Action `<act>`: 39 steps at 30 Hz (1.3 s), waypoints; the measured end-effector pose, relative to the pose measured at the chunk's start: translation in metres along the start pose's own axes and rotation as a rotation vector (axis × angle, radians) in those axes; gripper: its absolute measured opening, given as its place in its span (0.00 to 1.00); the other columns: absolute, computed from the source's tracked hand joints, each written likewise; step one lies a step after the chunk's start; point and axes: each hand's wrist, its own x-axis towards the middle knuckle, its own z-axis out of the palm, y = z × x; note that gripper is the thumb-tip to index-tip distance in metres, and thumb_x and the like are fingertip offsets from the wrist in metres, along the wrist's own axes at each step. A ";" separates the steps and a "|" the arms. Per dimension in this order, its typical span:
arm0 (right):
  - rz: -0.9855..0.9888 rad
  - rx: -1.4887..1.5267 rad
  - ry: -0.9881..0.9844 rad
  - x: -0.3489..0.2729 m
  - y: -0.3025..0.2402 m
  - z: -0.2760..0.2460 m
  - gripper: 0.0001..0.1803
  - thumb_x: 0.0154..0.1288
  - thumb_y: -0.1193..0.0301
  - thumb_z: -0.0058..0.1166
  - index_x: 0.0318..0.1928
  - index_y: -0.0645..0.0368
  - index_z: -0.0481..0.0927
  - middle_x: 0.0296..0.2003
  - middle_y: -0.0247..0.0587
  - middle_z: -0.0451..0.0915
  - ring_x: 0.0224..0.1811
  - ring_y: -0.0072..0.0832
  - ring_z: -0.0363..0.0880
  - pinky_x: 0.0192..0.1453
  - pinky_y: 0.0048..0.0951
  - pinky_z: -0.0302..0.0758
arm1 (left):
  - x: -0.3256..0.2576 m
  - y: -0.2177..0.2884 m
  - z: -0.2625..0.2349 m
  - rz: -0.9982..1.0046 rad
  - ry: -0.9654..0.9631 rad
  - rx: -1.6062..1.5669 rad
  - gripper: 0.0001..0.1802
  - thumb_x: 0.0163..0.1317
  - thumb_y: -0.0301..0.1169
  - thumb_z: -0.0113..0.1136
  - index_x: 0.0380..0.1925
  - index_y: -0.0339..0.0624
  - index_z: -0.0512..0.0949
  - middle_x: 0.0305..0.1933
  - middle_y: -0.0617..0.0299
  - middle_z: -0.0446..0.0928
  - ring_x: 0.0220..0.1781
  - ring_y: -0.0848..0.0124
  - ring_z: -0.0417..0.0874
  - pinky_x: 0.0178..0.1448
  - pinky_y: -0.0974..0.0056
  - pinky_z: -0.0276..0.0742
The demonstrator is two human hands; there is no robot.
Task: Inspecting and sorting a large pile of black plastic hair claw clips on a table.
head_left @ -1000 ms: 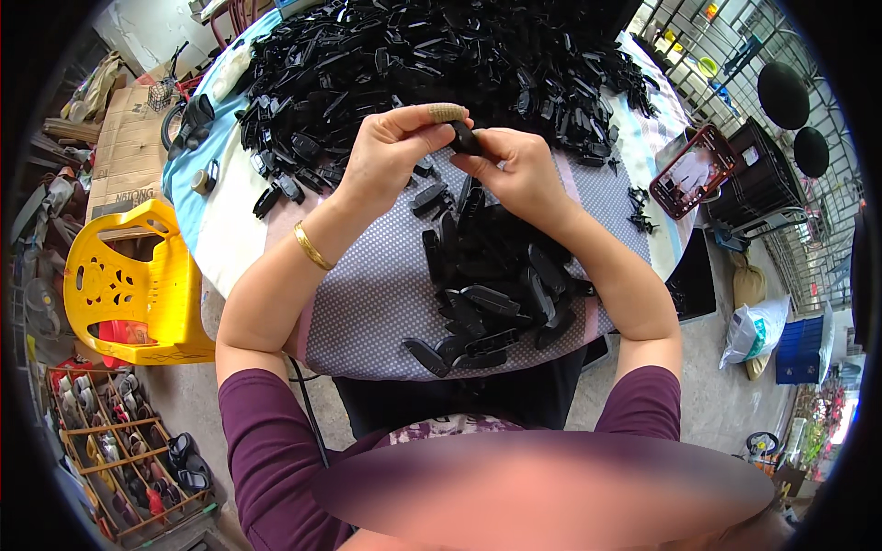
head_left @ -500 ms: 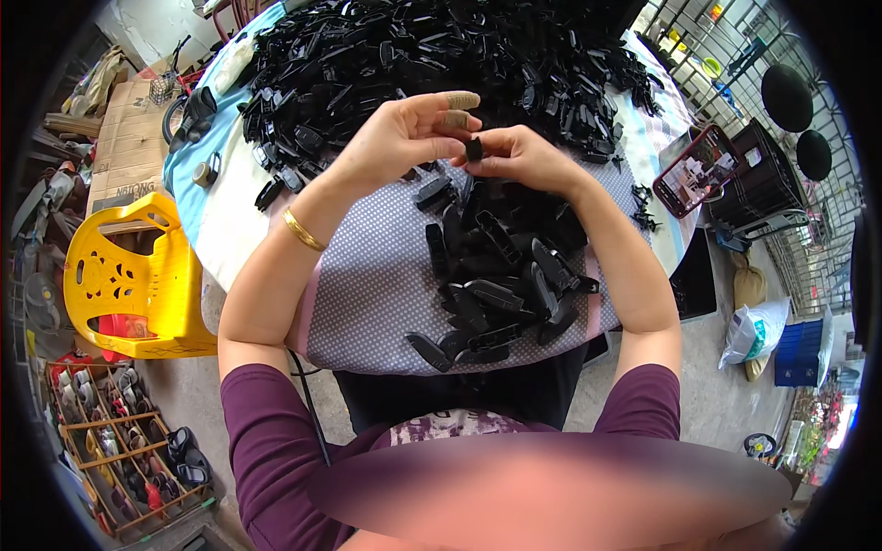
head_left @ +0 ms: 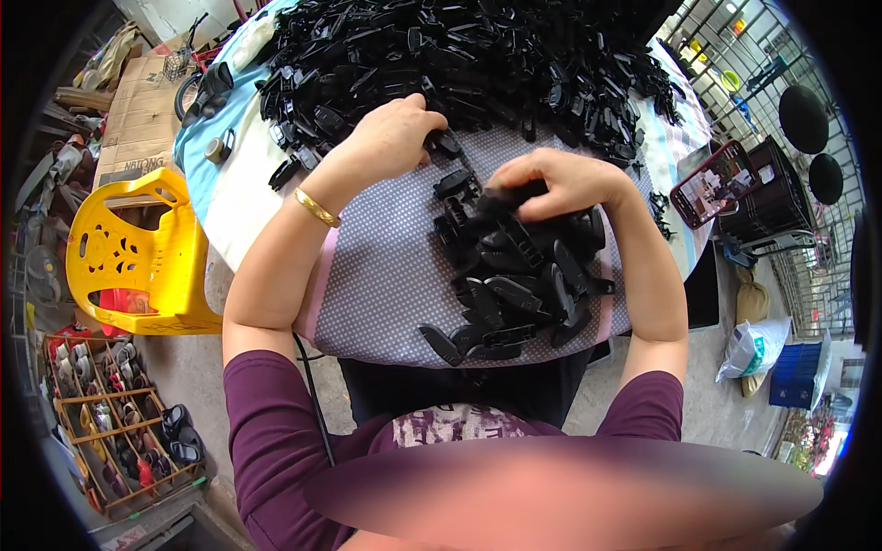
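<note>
My left hand [head_left: 393,136] is closed at the near edge of the big heap, its fingertips curled down around a black plastic part [head_left: 446,143]. Part of that grip is hidden behind the fingers. To its right, my right hand [head_left: 562,184] reaches into a smaller pile of black plastic parts [head_left: 511,294] on the dotted cloth. Its thumb and fingers are bent together over a dark, fuzzy-looking patch [head_left: 496,200], and what they pinch is blurred. Many pieces in this pile are long, rounded shells.
A large heap of black plastic parts [head_left: 478,64] covers the table's far side. The dotted cloth [head_left: 386,266] lies in front of me. A phone [head_left: 717,184] stands at the right edge. Left are a yellow plastic chair [head_left: 138,248], a cardboard box [head_left: 138,115] and a shoe rack [head_left: 115,422].
My hands, together over a small black piece before, have come apart. My left hand has turned down to the heap's edge; my right has moved down and right into the small pile.
</note>
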 end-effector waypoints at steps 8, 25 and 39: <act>-0.017 -0.171 0.544 0.040 -0.010 0.026 0.12 0.53 0.64 0.61 0.36 0.57 0.83 0.34 0.41 0.78 0.36 0.31 0.77 0.41 0.31 0.73 | 0.006 0.000 0.019 0.116 0.172 -0.115 0.17 0.46 0.28 0.65 0.38 0.38 0.76 0.39 0.53 0.71 0.47 0.58 0.74 0.51 0.60 0.72; 0.072 -0.674 0.794 0.026 0.006 0.022 0.14 0.48 0.69 0.59 0.37 0.58 0.77 0.36 0.38 0.76 0.36 0.35 0.77 0.39 0.31 0.75 | 0.020 0.007 0.033 -0.091 0.213 -0.871 0.22 0.53 0.22 0.61 0.50 0.33 0.71 0.36 0.58 0.75 0.38 0.73 0.79 0.43 0.69 0.77; 0.123 -0.444 0.860 0.006 0.013 0.006 0.20 0.57 0.67 0.54 0.50 0.60 0.74 0.31 0.49 0.78 0.32 0.35 0.79 0.38 0.31 0.74 | 0.026 0.020 0.045 0.232 0.483 -0.309 0.16 0.46 0.27 0.65 0.38 0.39 0.78 0.37 0.55 0.75 0.45 0.58 0.74 0.51 0.60 0.71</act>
